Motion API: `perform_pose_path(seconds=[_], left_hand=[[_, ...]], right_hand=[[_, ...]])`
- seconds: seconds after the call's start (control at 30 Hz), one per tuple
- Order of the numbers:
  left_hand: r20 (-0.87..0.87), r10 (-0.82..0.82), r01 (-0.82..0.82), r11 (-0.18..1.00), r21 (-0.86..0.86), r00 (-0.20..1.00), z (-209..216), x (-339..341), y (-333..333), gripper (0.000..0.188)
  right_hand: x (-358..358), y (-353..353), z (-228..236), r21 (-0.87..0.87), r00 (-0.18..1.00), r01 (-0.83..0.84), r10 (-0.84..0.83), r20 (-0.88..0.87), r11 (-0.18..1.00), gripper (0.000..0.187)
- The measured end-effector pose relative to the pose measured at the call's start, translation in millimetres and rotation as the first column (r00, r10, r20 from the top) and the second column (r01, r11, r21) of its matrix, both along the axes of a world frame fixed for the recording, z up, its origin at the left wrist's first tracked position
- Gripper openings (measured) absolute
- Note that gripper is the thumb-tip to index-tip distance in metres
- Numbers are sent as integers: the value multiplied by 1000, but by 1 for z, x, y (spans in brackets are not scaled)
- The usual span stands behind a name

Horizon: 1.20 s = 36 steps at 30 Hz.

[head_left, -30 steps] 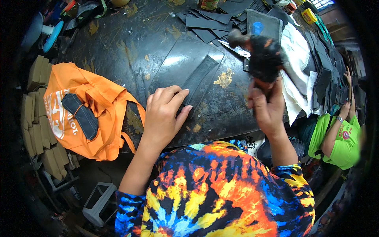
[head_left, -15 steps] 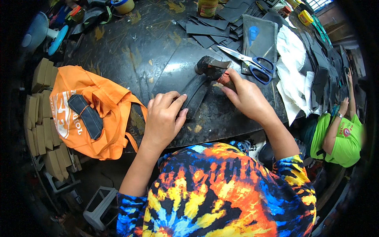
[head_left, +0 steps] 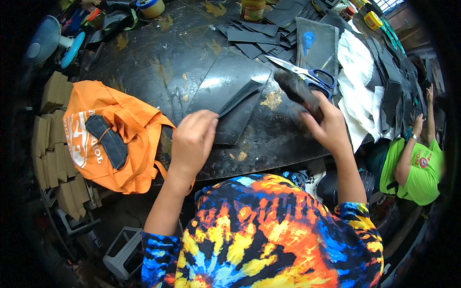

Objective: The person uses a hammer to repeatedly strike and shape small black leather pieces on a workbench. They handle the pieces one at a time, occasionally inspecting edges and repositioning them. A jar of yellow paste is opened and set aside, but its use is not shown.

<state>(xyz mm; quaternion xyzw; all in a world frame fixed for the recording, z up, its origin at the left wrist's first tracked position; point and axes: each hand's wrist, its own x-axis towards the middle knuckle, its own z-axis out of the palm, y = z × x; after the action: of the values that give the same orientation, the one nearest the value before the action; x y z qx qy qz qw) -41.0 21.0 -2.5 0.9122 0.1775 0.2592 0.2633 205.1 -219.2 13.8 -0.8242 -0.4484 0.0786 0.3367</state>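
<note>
My left hand (head_left: 194,139), fingers pinched, grips the near end of a narrow black strip (head_left: 240,98). The strip slants away from me, its far end raised off a smooth dark sheet (head_left: 223,79) lying on the black table (head_left: 144,57). A hammer (head_left: 298,87) is in my closed right hand (head_left: 331,122), held off to the right of the sheet; its head is blurred by motion. Just beyond that hand lie scissors (head_left: 300,69) with dark blue handles, blades pointing left.
Black cut pieces (head_left: 254,38) are heaped at the far side. White cloth (head_left: 355,72) and stacked black pieces (head_left: 386,81) lie on the right. An orange bag (head_left: 139,177) with a banded black bundle (head_left: 108,141) sits left. A co-worker in a green shirt (head_left: 413,168) stands right.
The hammer has lifted off the strip and swung right with my right hand. My left hand has closed on the strip's near end, and the strip now tilts up from the sheet.
</note>
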Motion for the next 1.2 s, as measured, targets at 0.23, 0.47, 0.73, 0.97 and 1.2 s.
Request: perform_pose_path(seconds=[0.23,0.47,0.73,0.97,1.2], left_hand=[[-57,94,-106,693,-713,994,5,10,45,18],[-149,164,-220,806,-550,975,5,14,31,10],[-138,163,-213,774,-597,977,4,14,32,10],[-164,137,-208,786,-582,977,13,16,32,13],[-98,323,-331,828,-452,941,40,-19,47,23]], right_hand=[[-3,-46,-12,-170,991,2,21,133,985,38],[-23,-13,6,123,921,84,-30,-389,989,34],[-33,37,20,-155,975,-208,191,-117,966,57],[-21,50,17,-168,978,-205,198,-58,964,52],[-28,49,42,27,974,-141,143,-177,990,28]])
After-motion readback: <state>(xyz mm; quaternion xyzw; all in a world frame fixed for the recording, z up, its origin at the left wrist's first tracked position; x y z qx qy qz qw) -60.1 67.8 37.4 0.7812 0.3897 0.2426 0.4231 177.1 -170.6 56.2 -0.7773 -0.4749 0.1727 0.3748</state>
